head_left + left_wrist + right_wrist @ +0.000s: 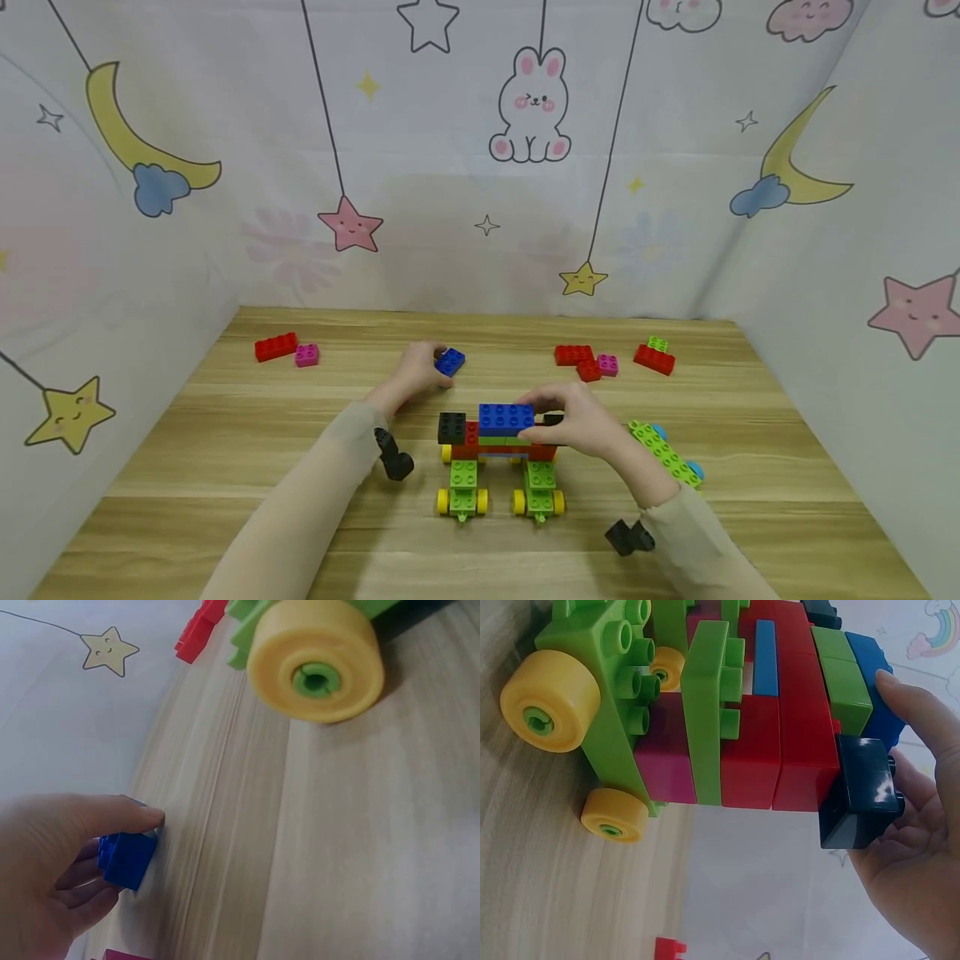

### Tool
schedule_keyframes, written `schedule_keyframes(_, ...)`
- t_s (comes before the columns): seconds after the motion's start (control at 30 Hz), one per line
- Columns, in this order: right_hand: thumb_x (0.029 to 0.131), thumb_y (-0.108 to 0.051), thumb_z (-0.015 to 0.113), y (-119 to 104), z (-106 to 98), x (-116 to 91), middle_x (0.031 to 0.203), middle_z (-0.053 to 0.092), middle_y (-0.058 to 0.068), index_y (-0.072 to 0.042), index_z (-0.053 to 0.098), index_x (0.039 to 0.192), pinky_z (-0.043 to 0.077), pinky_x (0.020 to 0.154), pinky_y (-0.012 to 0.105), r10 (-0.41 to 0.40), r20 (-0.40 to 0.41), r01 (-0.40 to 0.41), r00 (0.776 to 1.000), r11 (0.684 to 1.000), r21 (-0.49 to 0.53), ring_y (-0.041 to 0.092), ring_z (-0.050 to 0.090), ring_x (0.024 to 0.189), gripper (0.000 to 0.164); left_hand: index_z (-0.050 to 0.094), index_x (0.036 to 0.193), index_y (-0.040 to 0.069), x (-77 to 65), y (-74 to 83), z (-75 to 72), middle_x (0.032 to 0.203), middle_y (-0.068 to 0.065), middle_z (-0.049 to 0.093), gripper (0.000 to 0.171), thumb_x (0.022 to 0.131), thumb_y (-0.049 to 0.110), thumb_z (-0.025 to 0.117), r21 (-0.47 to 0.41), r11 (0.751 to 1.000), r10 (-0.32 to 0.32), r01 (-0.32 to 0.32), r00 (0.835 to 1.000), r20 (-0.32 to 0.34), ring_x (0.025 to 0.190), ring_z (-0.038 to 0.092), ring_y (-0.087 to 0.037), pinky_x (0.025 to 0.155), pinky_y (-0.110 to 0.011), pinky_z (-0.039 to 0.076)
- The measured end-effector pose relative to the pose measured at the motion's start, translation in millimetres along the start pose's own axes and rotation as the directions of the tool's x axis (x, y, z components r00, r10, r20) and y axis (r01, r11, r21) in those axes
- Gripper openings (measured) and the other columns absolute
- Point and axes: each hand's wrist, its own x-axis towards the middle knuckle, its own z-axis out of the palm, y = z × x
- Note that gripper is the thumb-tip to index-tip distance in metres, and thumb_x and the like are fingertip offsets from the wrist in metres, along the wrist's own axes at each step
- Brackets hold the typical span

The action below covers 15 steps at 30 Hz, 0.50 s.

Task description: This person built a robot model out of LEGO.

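Toward the back of the table my left hand [422, 367] pinches a small blue brick [451, 362] between thumb and fingers; the left wrist view shows this blue brick [131, 859] close over the wood. My right hand [573, 419] holds the long blue brick [506, 419] on top of a wheeled brick vehicle [465, 473], thumb on the near side. Under that brick are green bricks [840, 679], then red bricks [806, 735]. A black brick [862, 791] sits at the vehicle's right end by my palm, another black brick [452, 427] at its left end. Yellow wheels [551, 701] carry green bases.
A red brick [276, 347] and a pink brick [307, 355] lie at the back left. At the back right are several red bricks [573, 355], a pink brick [607, 364] and a small green brick [657, 343]. A green base with blue wheels [666, 452] lies right of the vehicle.
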Motion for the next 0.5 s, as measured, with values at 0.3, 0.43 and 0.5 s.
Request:
schedule_keyframes(0.3,0.083,-0.02,0.079,-3.1,0.4,0.3,0.111,0.071,0.014,-0.001,0.071,0.113,0.056,0.09,0.043,-0.003,-0.002,0.003,1.0,1.0,-0.016,0.027,0.067,0.101,0.036,0.059,0.129,-0.004,-0.1,-2.2,2.4,0.125,-0.021,0.063,0.06,0.078,0.018,0.082,0.017,0.999,-0.027,0.027,0.999,-0.018,0.11,0.058,-0.032,0.101,-0.045,0.047)
schedule_keyframes(0.43,0.083,-0.021,0.079,-3.7,-0.1,0.3,0.11,0.071,0.013,-0.001,0.071,0.112,0.056,0.091,0.044,0.003,-0.002,-0.003,1.0,1.0,-0.022,0.026,0.067,0.1,0.036,0.059,0.129,-0.004,-1.3,0.6,2.2,0.126,-0.021,0.063,0.06,0.078,0.018,0.081,0.007,0.998,-0.059,0.059,0.998,-0.017,0.109,0.058,-0.032,0.1,-0.045,0.047)
schedule_keyframes(0.5,0.083,-0.021,0.079,-3.2,-0.1,0.2,0.11,0.071,0.013,-0.001,0.071,0.112,0.055,0.091,0.044,-0.001,-0.003,0.001,1.0,1.0,-0.023,0.025,0.067,0.1,0.036,0.058,0.13,-0.004,-1.9,1.8,2.4,0.127,-0.021,0.062,0.06,0.079,0.019,0.081,0.002,0.997,-0.078,0.078,0.997,-0.015,0.11,0.058,-0.032,0.1,-0.044,0.047)
